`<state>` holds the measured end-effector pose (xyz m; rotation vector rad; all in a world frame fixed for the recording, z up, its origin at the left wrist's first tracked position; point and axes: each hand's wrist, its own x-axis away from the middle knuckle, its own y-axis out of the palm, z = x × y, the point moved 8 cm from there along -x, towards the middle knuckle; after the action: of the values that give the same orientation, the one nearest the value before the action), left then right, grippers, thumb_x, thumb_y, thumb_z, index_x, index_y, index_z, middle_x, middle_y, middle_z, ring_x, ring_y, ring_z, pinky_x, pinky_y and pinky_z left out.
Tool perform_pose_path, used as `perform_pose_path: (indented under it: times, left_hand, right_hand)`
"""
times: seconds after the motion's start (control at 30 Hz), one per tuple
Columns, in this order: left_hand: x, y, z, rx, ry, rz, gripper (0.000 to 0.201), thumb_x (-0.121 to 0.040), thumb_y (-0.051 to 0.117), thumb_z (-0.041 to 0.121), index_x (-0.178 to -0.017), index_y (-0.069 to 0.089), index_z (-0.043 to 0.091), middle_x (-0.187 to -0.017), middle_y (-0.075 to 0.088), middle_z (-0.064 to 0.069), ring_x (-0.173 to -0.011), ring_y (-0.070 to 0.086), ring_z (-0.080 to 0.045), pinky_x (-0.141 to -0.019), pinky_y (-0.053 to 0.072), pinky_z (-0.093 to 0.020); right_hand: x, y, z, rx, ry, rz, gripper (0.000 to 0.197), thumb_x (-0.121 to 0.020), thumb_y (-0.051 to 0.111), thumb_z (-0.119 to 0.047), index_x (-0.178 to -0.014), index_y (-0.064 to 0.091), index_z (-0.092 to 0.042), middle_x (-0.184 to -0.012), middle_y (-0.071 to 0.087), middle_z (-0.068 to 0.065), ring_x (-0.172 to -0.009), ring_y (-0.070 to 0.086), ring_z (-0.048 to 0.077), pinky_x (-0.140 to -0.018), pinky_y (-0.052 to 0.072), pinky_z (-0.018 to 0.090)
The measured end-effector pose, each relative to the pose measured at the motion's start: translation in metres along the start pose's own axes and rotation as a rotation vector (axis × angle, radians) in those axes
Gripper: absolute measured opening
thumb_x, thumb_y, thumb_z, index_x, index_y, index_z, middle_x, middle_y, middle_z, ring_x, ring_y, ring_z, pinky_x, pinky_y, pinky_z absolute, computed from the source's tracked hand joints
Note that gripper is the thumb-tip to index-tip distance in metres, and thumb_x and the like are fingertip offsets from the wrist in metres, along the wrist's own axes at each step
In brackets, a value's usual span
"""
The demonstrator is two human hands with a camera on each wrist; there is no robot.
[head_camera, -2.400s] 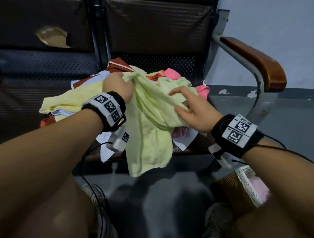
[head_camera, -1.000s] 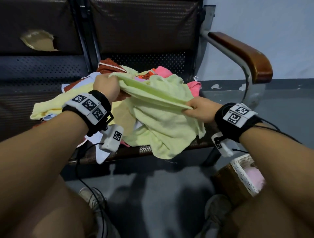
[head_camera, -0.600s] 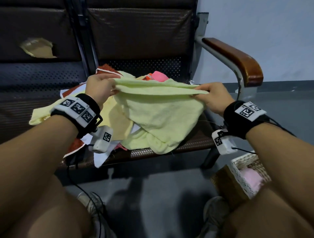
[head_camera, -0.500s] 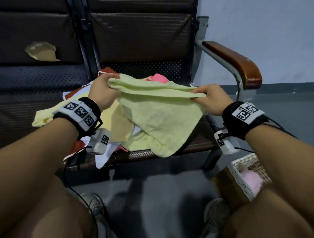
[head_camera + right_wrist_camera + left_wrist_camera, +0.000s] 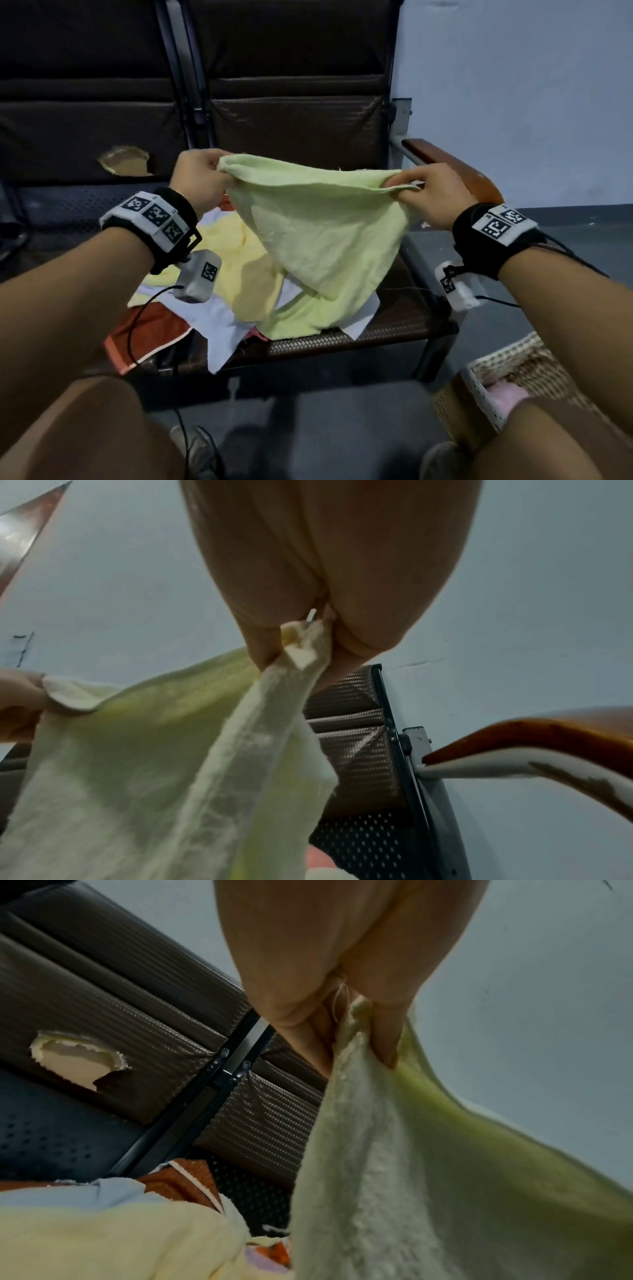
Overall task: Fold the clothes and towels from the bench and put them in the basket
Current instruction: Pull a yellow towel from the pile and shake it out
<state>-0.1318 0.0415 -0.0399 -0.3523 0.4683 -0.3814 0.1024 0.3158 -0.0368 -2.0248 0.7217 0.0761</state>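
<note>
1. The pale green terry towel (image 5: pixel 329 236) hung in the air above the dark brown woven bench seat (image 5: pixel 394 329), stretched by its top edge between both hands, while its lower end trailed on the pile of other laundry (image 5: pixel 219 274) on the seat

2. The left hand (image 5: pixel 197 180) pinched one top corner; the left wrist view showed thumb and fingers (image 5: pixel 383 1031) closed tight on a bunched bit of cloth

3. The right hand (image 5: pixel 430 193) pinched the opposite corner, fingers curled round the hem (image 5: pixel 301 653)

4. The cloth looked light, soft and limp: it sagged between the grips and draped in loose folds, so it would probably not hold a shape unaided

5. Corners and hems seemed the best places to hold; the nubby pile should grip well, with little risk of slipping or damage

6. The woven wicker basket (image 5: pixel 513 363) stood on the floor at lower right, a pink item (image 5: pixel 503 397) already inside
</note>
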Motion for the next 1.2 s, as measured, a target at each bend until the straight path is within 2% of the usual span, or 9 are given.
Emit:
perform_pose_path:
  times: [0.17,0.23,0.37,0.53,0.63,0.77,0.87,0.97,1.2]
  left_hand:
    - [-0.007,-0.011,0.007,0.118,-0.071,-0.022,0.037,-0.078,0.060,-0.015,-0.078,0.072,0.020,-0.065,0.069,0.008,-0.053,0.064,0.002,-0.049,0.051,-0.016]
    - [-0.009,-0.010,0.013,0.173,-0.079,-0.034,0.038,-0.078,0.063,-0.012,-0.074,0.073,0.024,-0.063,0.071,0.008,-0.057,0.065,-0.005,-0.056,0.056,-0.025]
    - [-0.017,-0.007,0.036,0.258,-0.042,-0.009,0.017,-0.092,0.068,0.015,-0.080,0.073,0.025,-0.077,0.073,0.007,-0.067,0.069,-0.005,-0.064,0.057,-0.026]
    - [-0.031,-0.019,0.059,0.324,-0.026,0.065,0.016,-0.098,0.058,0.027,-0.087,0.069,0.023,-0.084,0.070,0.005,-0.073,0.066,-0.008,-0.064,0.052,-0.025]
    - [-0.035,-0.029,0.059,0.310,-0.057,0.062,0.010,-0.088,0.071,0.027,-0.086,0.073,0.018,-0.089,0.073,-0.003,-0.080,0.069,-0.016,-0.072,0.056,-0.033]
    - [-0.033,-0.030,0.041,0.272,-0.142,-0.002,0.031,-0.074,0.086,0.027,-0.096,0.076,0.010,-0.096,0.076,-0.010,-0.083,0.073,-0.022,-0.075,0.060,-0.035]
    - [-0.025,-0.026,0.021,0.311,-0.240,0.067,0.037,-0.074,0.086,0.037,-0.089,0.074,0.006,-0.092,0.074,-0.009,-0.080,0.068,-0.024,-0.074,0.056,-0.038]
    - [-0.017,-0.021,0.010,0.310,-0.345,0.187,0.039,-0.077,0.078,0.047,-0.072,0.066,0.011,-0.078,0.064,-0.006,-0.071,0.060,-0.019,-0.063,0.048,-0.033]
    - [0.015,0.048,0.061,0.557,-0.387,0.045,0.031,-0.079,0.071,0.038,-0.057,0.063,0.018,-0.042,0.051,0.008,-0.032,0.046,-0.010,-0.041,0.037,-0.018]
  right_hand:
    - [-0.008,-0.019,-0.017,0.013,-0.036,-0.088,0.043,-0.090,0.064,-0.006,-0.128,0.051,-0.020,-0.099,0.060,-0.003,-0.083,0.058,0.009,-0.063,0.041,0.004]
    - [-0.011,-0.011,-0.018,0.203,0.001,-0.214,0.035,-0.093,0.057,-0.007,-0.127,0.056,-0.016,-0.099,0.058,-0.004,-0.088,0.058,0.013,-0.073,0.042,0.014]
    - [-0.015,-0.007,-0.024,0.452,0.079,-0.289,0.030,-0.093,0.048,-0.010,-0.064,0.053,-0.016,-0.068,0.053,0.003,-0.076,0.056,0.029,-0.054,0.035,0.029]
    - [-0.028,-0.038,-0.040,0.279,0.090,-0.080,0.032,-0.083,0.041,0.001,-0.091,0.067,-0.014,-0.094,0.064,0.010,-0.092,0.059,0.032,-0.077,0.048,0.035]
    - [-0.032,-0.052,-0.046,0.195,0.116,-0.032,0.028,-0.079,0.042,0.003,-0.085,0.065,-0.013,-0.087,0.063,0.011,-0.087,0.058,0.030,-0.070,0.041,0.031]
    - [-0.030,-0.055,-0.034,-0.097,0.213,0.008,0.022,-0.087,0.053,-0.023,-0.071,0.056,-0.009,-0.077,0.056,0.008,-0.078,0.051,0.025,-0.063,0.038,0.033]
    - [-0.019,-0.035,-0.013,-0.354,0.375,-0.072,0.067,-0.071,0.065,-0.067,-0.092,0.073,-0.004,-0.095,0.073,0.005,-0.086,0.070,0.026,-0.083,0.055,0.039]
    - [-0.016,-0.017,-0.005,-0.444,0.410,-0.086,0.072,-0.075,0.067,-0.066,-0.099,0.074,0.002,-0.097,0.076,0.019,-0.085,0.074,0.036,-0.087,0.058,0.047]
    - [-0.018,0.003,-0.032,-0.522,0.487,0.034,0.039,-0.101,0.049,-0.045,-0.075,0.055,-0.016,-0.042,0.047,-0.008,-0.032,0.045,0.008,-0.035,0.033,0.016]
